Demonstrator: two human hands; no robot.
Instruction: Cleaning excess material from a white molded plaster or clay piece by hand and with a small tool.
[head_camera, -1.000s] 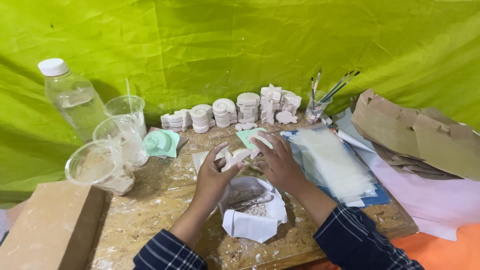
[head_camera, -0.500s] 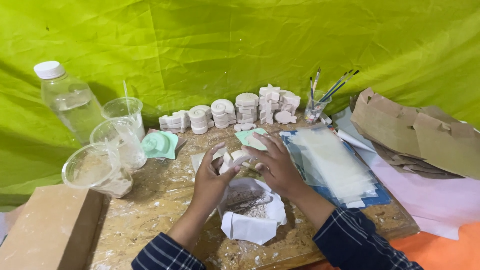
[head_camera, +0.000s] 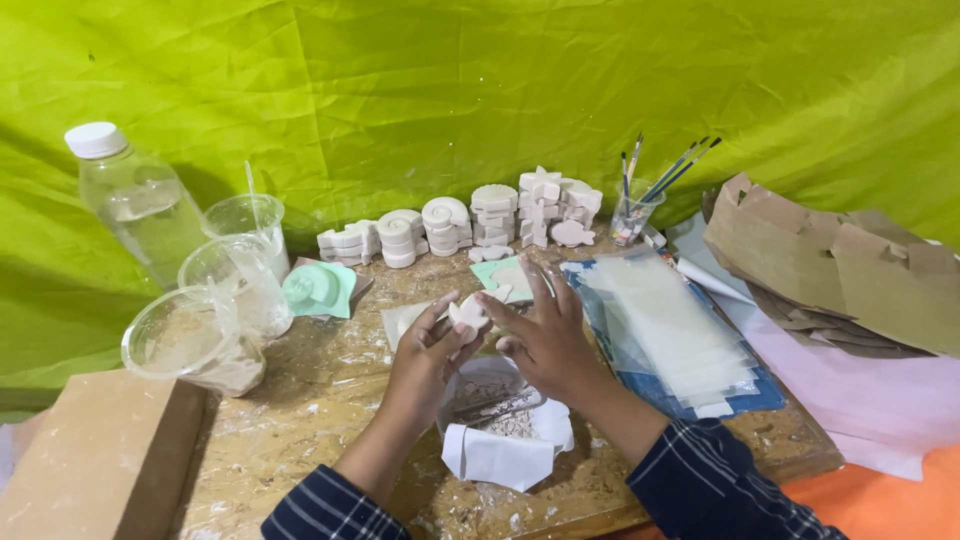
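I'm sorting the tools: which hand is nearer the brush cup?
Right. The right hand lies below-left of the brush cup; the left hand, holding a small plaster piece, is farther left.

The white cast piece in the left hand looks like matt, chalky plaster; the desk is rough chipboard dusted with white powder; the cups and bottle are clear glossy plastic; the torn cardboard is matt brown; the backdrop is creased green cloth.
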